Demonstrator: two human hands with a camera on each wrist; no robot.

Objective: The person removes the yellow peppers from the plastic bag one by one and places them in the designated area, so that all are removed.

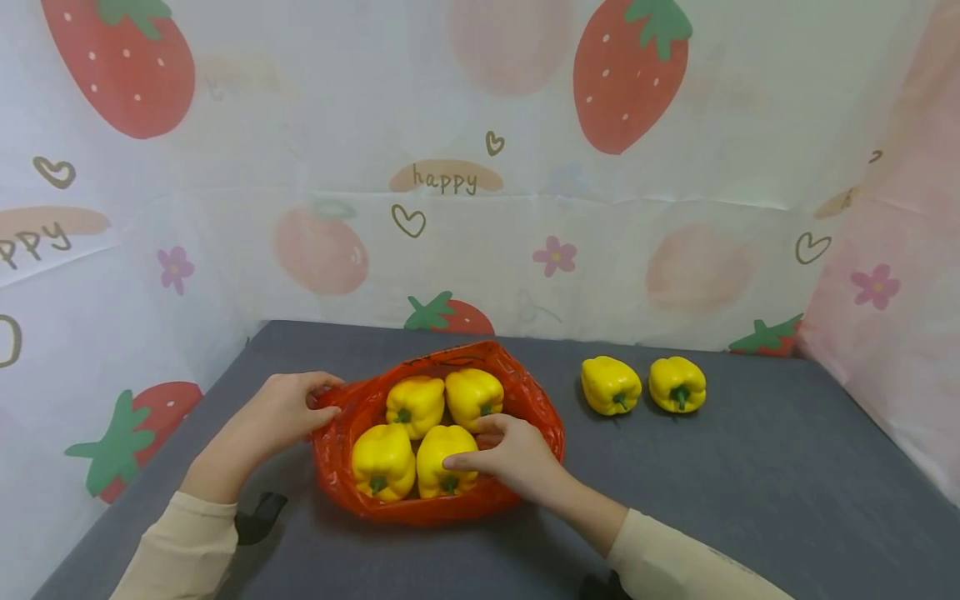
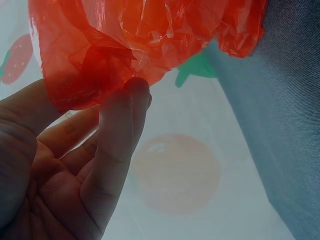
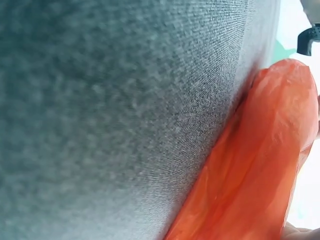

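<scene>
A red plastic bag (image 1: 442, 510) lies with its mouth spread, several yellow bell peppers (image 1: 383, 461) inside. My left hand (image 1: 283, 412) pinches the bag's left rim between thumb and fingers; the left wrist view shows the thin crumpled film (image 2: 85, 75) at the fingertips. Over the bag's right side reaches my right hand (image 1: 521, 458), thumb extended across the front right bell pepper (image 1: 435, 454) and fingers apart from the thumb, by that pepper's right edge. In the right wrist view the bag's side (image 3: 255, 170) hides most of this hand.
Two more yellow bell peppers (image 1: 611, 386) lie side by side on the grey tabletop (image 1: 750, 483), right of the bag. A white curtain (image 1: 337, 100) printed with strawberries and hearts stands behind and at both sides. Dark straps (image 1: 258, 518) sit near the wrists.
</scene>
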